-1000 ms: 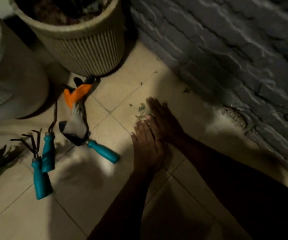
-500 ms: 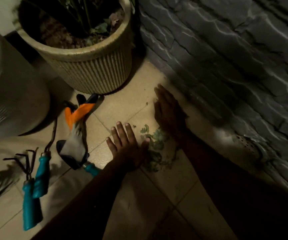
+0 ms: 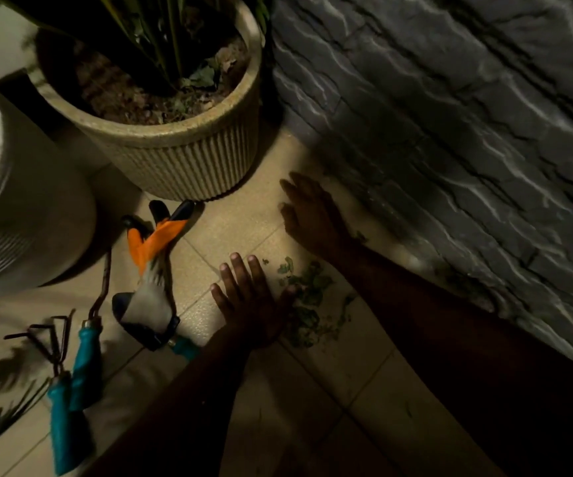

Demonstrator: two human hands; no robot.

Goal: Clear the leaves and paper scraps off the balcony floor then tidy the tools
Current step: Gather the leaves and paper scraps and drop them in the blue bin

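Two flat palms, my left hand (image 3: 247, 304) and right hand (image 3: 312, 216), fingers slightly spread, flank the leaves (image 3: 307, 306) heaped by my left thumb; gathering seems half done, tools (image 3: 87, 356) left of my fingers untidied.

I see all this through one wide-angle camera worn on my head. It faces forward and steeply down at the balcony floor (image 3: 240, 228), near enough that my forearms fill the lower half. My left grip (image 3: 250, 304) lies close to the centre, my right grip (image 3: 312, 218) just above it. The ribbed pot (image 3: 188, 166) reaches the top edge, the stone wall (image 3: 450, 132) takes the right side, and the teal-handled tools (image 3: 87, 366) sit lower left.
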